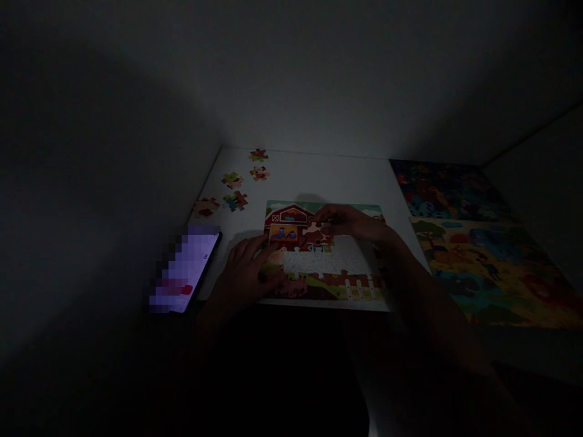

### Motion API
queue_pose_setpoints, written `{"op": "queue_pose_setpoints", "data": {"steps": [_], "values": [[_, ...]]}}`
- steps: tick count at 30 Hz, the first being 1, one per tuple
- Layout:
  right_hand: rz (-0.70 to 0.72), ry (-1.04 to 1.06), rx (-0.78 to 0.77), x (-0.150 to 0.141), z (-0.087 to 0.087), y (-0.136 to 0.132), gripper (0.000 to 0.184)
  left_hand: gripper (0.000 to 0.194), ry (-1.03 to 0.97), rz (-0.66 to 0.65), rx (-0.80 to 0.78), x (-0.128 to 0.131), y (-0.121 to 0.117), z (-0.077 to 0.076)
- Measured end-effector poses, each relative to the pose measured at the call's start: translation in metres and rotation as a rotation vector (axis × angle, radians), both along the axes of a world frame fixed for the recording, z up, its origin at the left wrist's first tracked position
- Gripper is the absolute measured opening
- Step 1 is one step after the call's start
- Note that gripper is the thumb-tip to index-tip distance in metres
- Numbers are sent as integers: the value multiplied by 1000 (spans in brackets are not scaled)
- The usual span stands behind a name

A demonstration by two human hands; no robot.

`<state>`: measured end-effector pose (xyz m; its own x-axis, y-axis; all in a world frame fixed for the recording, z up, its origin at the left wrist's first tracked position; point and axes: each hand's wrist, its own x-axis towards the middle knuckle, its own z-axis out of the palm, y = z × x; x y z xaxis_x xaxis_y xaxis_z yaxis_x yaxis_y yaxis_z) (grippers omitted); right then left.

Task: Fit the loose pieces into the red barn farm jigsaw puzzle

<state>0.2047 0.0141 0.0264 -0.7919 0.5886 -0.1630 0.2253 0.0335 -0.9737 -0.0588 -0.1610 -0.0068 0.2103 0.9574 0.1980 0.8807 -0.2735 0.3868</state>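
A partly built farm jigsaw puzzle (319, 285) with a red barn lies on a white table (314, 176). My left hand (248, 267) rests flat on the puzzle's left side, fingers spread toward the barn. My right hand (348, 221) reaches over the puzzle's top, its fingers pinched on a brown-and-white puzzle piece (316, 230) beside the barn. The scene is very dark.
Several loose puzzle pieces (234, 197) lie at the table's far left. A lit phone (184, 270) lies left of my left hand. Two finished colourful puzzles (483, 243) cover the table's right side. Walls close in behind and on the left.
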Motion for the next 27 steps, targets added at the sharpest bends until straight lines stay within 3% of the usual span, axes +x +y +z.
{"op": "queue_pose_setpoints", "data": {"steps": [11,21,24,27], "values": [[46,25,-17,-2,-2,-5,29,55,3,-2,16,-1,1,-4],[3,7,47,-1,1,-2,30,54,26,-9,31,-1,1,-5],[-56,21,84,1,-2,1,29,52,24,-8,45,-2,1,-5],[-220,34,162,3,-7,6,28,50,12,-6,49,-2,1,-5]]}}
